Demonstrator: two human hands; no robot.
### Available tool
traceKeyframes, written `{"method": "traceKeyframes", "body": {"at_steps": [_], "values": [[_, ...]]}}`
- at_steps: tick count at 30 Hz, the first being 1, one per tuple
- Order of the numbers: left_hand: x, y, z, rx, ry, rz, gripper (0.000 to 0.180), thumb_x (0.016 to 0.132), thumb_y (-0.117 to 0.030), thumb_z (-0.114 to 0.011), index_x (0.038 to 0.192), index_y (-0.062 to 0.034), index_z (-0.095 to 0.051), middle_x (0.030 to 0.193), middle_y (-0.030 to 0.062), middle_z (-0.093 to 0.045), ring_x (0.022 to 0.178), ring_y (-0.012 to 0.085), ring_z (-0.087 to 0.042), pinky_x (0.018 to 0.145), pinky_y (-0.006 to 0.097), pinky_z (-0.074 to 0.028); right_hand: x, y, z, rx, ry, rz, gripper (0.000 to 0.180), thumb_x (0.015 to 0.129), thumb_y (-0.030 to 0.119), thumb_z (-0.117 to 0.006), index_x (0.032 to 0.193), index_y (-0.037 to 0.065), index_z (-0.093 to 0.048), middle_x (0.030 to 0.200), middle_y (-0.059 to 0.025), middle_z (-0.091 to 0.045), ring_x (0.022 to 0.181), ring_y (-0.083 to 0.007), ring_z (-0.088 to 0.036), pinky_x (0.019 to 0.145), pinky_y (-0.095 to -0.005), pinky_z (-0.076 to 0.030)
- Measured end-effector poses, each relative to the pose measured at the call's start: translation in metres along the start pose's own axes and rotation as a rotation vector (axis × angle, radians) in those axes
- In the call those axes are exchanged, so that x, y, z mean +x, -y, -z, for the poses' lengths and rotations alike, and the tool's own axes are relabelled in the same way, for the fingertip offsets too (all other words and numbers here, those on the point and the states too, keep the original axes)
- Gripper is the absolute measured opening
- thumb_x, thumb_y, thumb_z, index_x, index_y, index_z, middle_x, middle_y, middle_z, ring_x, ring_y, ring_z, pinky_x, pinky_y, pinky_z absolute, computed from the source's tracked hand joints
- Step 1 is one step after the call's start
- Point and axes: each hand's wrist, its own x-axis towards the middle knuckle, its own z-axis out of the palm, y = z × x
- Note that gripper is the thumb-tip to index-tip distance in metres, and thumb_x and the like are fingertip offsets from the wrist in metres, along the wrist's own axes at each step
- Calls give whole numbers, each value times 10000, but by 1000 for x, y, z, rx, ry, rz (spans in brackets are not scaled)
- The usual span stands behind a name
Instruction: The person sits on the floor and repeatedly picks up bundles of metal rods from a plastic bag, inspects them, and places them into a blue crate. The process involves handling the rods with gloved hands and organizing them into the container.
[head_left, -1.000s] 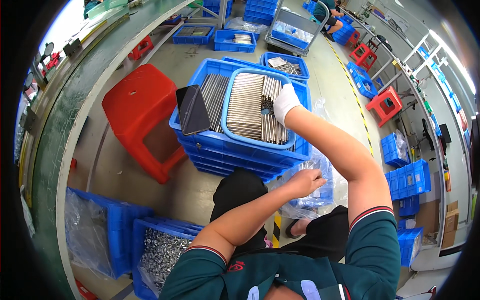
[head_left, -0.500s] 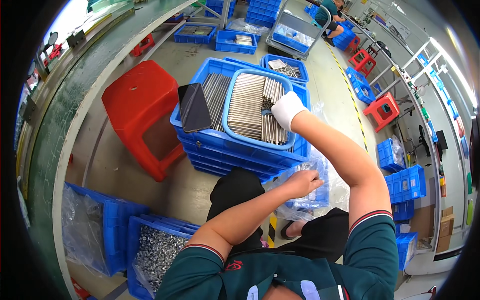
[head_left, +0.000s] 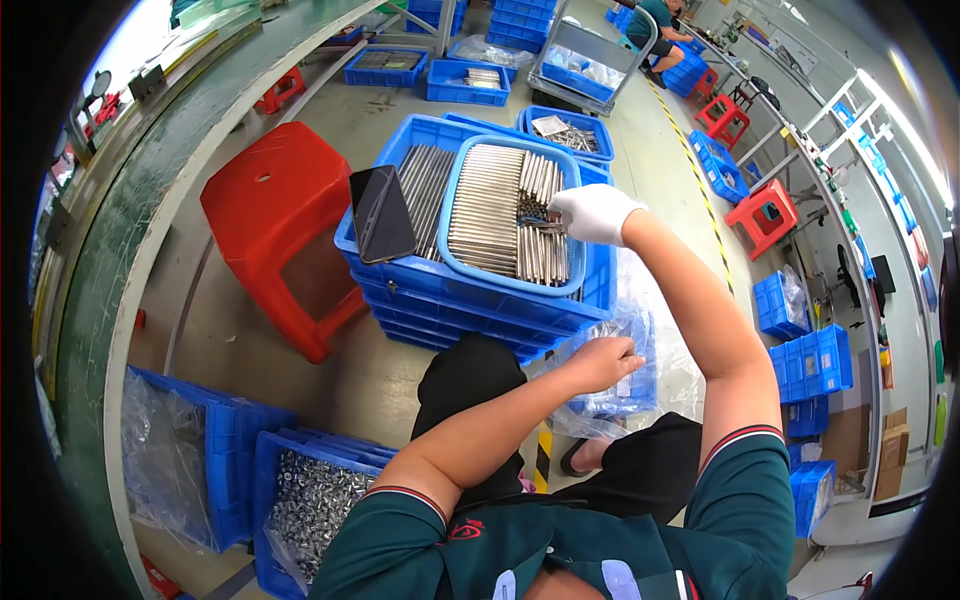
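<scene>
My right hand [head_left: 597, 214], in a white glove, is closed at the right rim of a light-blue basket [head_left: 449, 237]. Its fingertips pinch thin metal rods [head_left: 541, 222] that lie crosswise over the others. Neat rows of silver rods [head_left: 484, 212] fill the basket's left side, with shorter-looking stacks on its right. My bare left hand [head_left: 606, 364] is held with fingers curled together above a blue bin [head_left: 632, 392] lined with clear plastic. Whatever it may hold is hidden.
The basket rests on stacked blue crates [head_left: 440, 318], beside dark rods [head_left: 425, 190] and a phone [head_left: 382, 215]. A red stool [head_left: 270, 190] stands left. Lower left is a crate of metal fittings [head_left: 315, 500]. A cart [head_left: 585, 70] and a seated person [head_left: 655, 35] are farther off.
My gloved right hand has drawn back to the right from over the basket, with rods now showing crosswise at its fingertips. My left hand has hardly moved.
</scene>
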Motion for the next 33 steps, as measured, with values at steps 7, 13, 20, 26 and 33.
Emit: {"method": "traceKeyframes", "body": {"at_steps": [7,13,20,26,33], "values": [[-3,-17,7,-11,63,77,302,896,-291,-572,865,10,-570,731,177,-607,716,291,-600,660,394,-450,-28,-26,-12,49,-262,-17,226,811,185,-534,997,106,-637,910,-150,-656,878,-333,-619,771,-403,-487],[0,-5,1,61,41,34,291,882,-281,-587,857,9,-594,756,184,-617,753,306,-617,664,385,-460,-85,-58,-35,331,-599,-279,212,823,221,-541,961,91,-638,918,-145,-652,883,-311,-618,787,-377,-484],[8,9,-6,-189,-12,91,241,843,-209,-631,907,21,-601,773,145,-628,708,215,-590,653,343,-465,-172,-132,-173,596,116,-726,243,797,240,-552,886,56,-684,705,-90,-660,630,-186,-628,627,-335,-494],[17,-14,-10,-505,-55,268,182,890,-175,-601,966,-11,-578,718,9,-554,628,61,-482,583,201,-377,-224,-159,-347,578,518,-754,206,748,147,-549,829,34,-702,731,-107,-676,617,-217,-636,582,-354,-498],[23,-17,-20,-604,-126,402,164,900,-159,-601,971,-14,-574,711,13,-553,616,63,-483,573,192,-378,-238,-108,-399,464,596,-937,460,760,287,-574,1183,107,-606,1122,-152,-637,1009,-266,-628,827,-369,-476]]}}
